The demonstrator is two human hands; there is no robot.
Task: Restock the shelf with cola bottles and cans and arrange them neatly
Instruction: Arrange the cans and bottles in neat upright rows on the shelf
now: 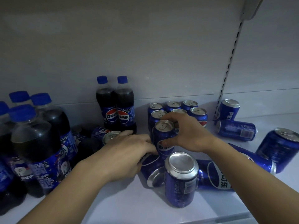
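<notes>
Right hand (pixel 186 133) is clasped round upright can (pixel 163 135), fronting the can block (pixel 178 109) | left hand (pixel 129 152) is curled over lying can (pixel 149 164) | bottles (pixel 118 107) are stood behind, on shelf (pixel 126 199)

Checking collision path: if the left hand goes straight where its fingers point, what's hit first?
Most likely the upright can that the right hand grips; it stands directly ahead of the left hand. Gap looks tiny, but depth is unclear.
</notes>
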